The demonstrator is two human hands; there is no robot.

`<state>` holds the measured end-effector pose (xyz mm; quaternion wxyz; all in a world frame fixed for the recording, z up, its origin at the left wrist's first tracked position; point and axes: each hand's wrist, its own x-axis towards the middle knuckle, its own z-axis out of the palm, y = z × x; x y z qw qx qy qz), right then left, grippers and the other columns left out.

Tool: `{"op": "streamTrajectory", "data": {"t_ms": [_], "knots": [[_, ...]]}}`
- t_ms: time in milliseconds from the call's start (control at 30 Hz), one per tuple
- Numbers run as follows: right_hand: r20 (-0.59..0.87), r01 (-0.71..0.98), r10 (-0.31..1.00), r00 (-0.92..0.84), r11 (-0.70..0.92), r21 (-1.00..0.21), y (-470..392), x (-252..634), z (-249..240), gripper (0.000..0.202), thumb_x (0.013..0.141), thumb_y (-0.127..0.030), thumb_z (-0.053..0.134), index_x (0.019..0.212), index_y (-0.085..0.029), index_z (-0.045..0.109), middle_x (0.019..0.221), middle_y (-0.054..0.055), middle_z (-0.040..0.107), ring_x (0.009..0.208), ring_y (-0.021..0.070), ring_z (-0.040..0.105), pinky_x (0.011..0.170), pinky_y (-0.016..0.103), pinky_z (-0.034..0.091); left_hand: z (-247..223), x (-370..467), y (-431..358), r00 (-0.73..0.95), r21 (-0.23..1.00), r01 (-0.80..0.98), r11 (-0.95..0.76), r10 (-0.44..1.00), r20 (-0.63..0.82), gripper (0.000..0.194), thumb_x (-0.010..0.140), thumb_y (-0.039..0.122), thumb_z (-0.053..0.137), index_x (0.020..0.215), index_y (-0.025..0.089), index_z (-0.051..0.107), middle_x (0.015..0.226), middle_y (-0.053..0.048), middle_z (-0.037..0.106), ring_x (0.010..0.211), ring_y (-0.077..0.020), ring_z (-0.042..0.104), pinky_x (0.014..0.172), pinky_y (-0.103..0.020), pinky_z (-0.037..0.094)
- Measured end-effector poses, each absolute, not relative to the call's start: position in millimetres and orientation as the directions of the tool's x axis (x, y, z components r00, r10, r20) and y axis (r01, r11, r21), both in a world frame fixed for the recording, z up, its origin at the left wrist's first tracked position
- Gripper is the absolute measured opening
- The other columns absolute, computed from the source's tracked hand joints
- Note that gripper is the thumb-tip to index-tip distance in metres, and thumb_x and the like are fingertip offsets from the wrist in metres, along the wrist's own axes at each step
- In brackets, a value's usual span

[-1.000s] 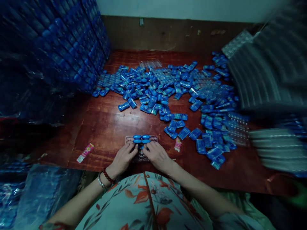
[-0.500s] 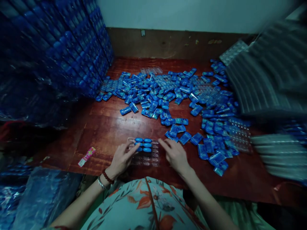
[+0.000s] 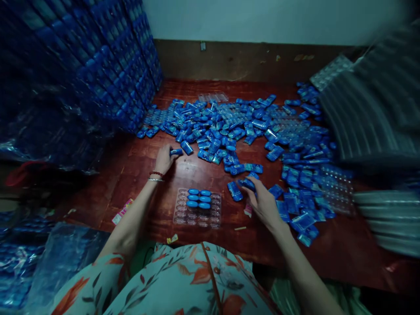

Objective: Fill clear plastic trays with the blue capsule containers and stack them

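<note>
My left hand [image 3: 164, 159] reaches forward at the near left of the pile, its fingers closed on a small blue packet [image 3: 176, 152]. At the pile's front right edge, my right hand [image 3: 263, 202] grips another blue packet [image 3: 248, 184] between thumb and fingers. A clear plastic blister tray [image 3: 181, 215] lies flat between my forearms. Several glossy blue pieces [image 3: 198, 198] sit in two columns in its upper middle. One loose blue packet [image 3: 235, 191] lies just left of my right hand.
Many blue packets [image 3: 215, 131] are heaped across the red-brown table [image 3: 138, 175]. Tall blue stacks in plastic [image 3: 108, 78] rise at the left. Stacked trays [image 3: 367, 105] stand at the right. A pink wrapper [image 3: 248, 209] and a pink strip [image 3: 121, 212] lie on the table.
Both hands have left the blister tray. My left hand has moved forward to a packet by the pile; my right hand has shifted right and closed on another packet.
</note>
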<state>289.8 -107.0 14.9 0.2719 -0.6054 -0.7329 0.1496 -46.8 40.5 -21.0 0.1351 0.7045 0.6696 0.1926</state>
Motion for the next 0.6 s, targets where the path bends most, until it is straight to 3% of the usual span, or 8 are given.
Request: {"op": "streamTrajectory", "data": {"t_ms": [100, 233, 400, 533, 600], "knots": [[0.134, 0.638, 0.989, 0.060, 0.065, -0.767, -143.1, 269.0, 11.2, 0.029, 0.087, -0.034, 0.052, 0.113, -0.020, 0.053, 0.087, 0.003, 0.065, 0.069, 0.0170, 0.063, 0.062, 0.029, 0.053, -31.6, -57.3, 3.8, 0.036, 0.504, 0.859, -0.093, 0.992, 0.123, 0.019, 0.086, 0.027, 0.055, 0.097, 0.011, 0.054, 0.089, -0.008, 0.058, 0.084, -0.0194, 0.055, 0.074, -0.029, 0.043], [0.197, 0.472, 0.978, -0.069, 0.206, -0.857, -174.2, 231.1, -0.8, 0.014, 0.086, -0.026, 0.055, 0.098, -0.022, 0.061, 0.092, 0.005, 0.065, 0.085, 0.0168, 0.063, 0.076, 0.029, 0.053, -38.3, -72.0, -42.7, -0.060, 0.548, 0.833, -0.070, 0.974, 0.217, 0.020, 0.087, 0.027, 0.053, 0.101, 0.013, 0.057, 0.092, -0.008, 0.055, 0.086, -0.0208, 0.054, 0.078, -0.033, 0.044], [0.299, 0.387, 0.931, -0.210, 0.360, -0.849, -176.4, 210.3, -17.3, 0.026, 0.087, -0.012, 0.051, 0.110, -0.022, 0.061, 0.099, 0.007, 0.063, 0.092, 0.0162, 0.061, 0.081, 0.029, 0.053, -23.3, -63.5, -40.5, -0.145, 0.505, 0.863, 0.025, 0.969, 0.200, 0.035, 0.088, 0.029, 0.053, 0.117, 0.009, 0.055, 0.112, -0.017, 0.049, 0.106, -0.0315, 0.046, 0.089, -0.048, 0.037], [0.382, 0.429, 0.860, -0.339, 0.503, -0.750, -171.0, 212.1, -22.5, 0.034, 0.085, -0.009, 0.049, 0.115, -0.021, 0.060, 0.101, 0.008, 0.064, 0.092, 0.0167, 0.063, 0.080, 0.029, 0.055, -13.0, -33.9, 10.7, -0.070, 0.592, 0.805, -0.043, 0.984, 0.166, 0.034, 0.090, 0.028, 0.051, 0.116, 0.008, 0.054, 0.107, -0.014, 0.054, 0.100, -0.0231, 0.051, 0.088, -0.038, 0.041], [0.378, 0.425, 0.870, -0.317, 0.487, -0.763, -171.4, 213.9, -21.4, 0.034, 0.086, -0.009, 0.050, 0.116, -0.022, 0.059, 0.101, 0.008, 0.065, 0.094, 0.0173, 0.063, 0.082, 0.031, 0.054, -13.7, -17.8, 40.5, -0.066, 0.634, 0.772, -0.033, 0.989, 0.132, 0.045, 0.085, 0.032, 0.059, 0.119, 0.005, 0.050, 0.107, -0.014, 0.054, 0.099, -0.0224, 0.052, 0.087, -0.035, 0.042]]}}
